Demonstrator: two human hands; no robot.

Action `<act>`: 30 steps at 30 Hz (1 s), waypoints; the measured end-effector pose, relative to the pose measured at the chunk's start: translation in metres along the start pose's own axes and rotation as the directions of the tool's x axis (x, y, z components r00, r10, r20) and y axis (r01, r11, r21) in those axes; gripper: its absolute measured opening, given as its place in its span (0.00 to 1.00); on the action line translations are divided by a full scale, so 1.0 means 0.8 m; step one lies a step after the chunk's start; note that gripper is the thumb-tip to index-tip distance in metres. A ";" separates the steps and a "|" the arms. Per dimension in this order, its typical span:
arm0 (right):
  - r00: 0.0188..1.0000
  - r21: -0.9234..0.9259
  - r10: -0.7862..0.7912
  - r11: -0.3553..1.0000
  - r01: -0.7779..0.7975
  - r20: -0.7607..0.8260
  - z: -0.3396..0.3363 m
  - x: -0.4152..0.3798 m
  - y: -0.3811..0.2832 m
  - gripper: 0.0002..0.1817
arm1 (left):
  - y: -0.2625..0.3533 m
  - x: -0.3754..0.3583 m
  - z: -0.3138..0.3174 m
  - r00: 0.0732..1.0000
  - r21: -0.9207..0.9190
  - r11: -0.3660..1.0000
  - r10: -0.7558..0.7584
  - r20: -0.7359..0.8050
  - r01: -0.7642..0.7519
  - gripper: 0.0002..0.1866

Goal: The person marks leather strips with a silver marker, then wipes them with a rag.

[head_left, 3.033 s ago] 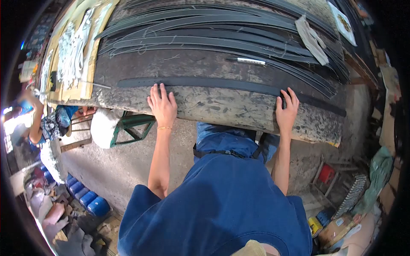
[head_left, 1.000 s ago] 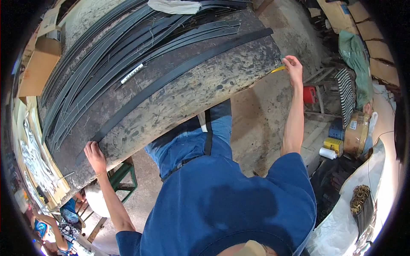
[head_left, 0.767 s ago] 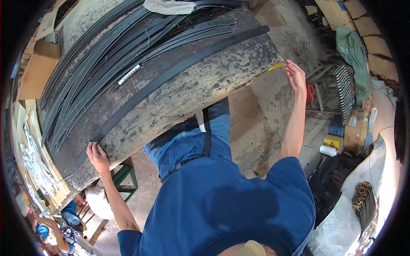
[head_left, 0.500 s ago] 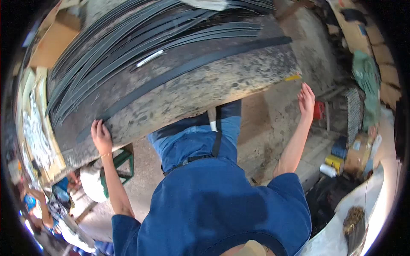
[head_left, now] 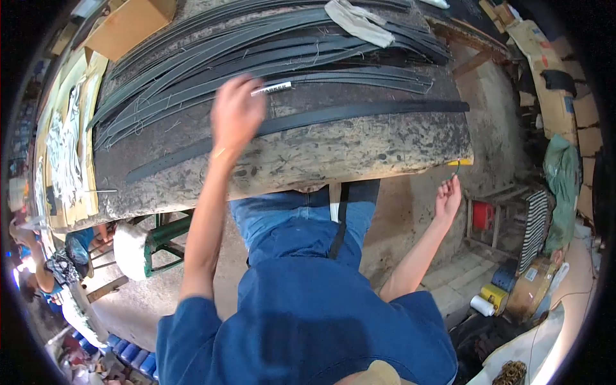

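Observation:
My left hand (head_left: pixel 237 119), smeared by motion, is over the bench beside a white marker (head_left: pixel 277 88) and overlaps the marker's left end. Under that hand and wrist runs a long flat black strip (head_left: pixel 340 117), lying along the bench near its front. My right hand (head_left: pixel 448 197) is off the bench's front right corner, its fingers drawn together just below a yellow piece (head_left: pixel 459 162) on the edge. A thin dark line shows between these fingertips and the yellow piece; I cannot tell what the fingers hold.
Bundles of black strips (head_left: pixel 269 48) cover the back of the stained bench (head_left: pixel 359 151), with a whitish cloth (head_left: pixel 359 22) on top. A cardboard box (head_left: pixel 131 25) sits at the back left. Below are a green-framed stool (head_left: pixel 168 237) and a metal rack (head_left: pixel 494 221). Another person's arm (head_left: pixel 40 260) shows at far left.
My left hand has left the strip's left end and moved right and away from me to the marker. My right hand's fingers have drawn together near the corner. The view has shifted.

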State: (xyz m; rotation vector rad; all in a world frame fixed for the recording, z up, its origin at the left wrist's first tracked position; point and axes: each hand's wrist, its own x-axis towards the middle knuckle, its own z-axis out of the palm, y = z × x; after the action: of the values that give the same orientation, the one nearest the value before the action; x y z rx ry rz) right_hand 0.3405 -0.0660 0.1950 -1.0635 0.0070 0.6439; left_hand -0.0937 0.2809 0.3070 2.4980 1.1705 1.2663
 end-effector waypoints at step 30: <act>0.777 -0.474 0.190 0.867 0.154 0.600 0.315 -0.042 0.080 0.15 | -0.124 -0.234 -0.163 0.831 0.500 0.691 -0.544 -0.115 0.522 0.16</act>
State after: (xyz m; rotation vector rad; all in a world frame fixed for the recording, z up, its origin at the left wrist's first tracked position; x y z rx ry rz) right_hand 0.2070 0.1429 0.2806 -1.2961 -0.7884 1.0369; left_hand -0.3133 0.1927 0.2301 2.1506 2.2624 0.8004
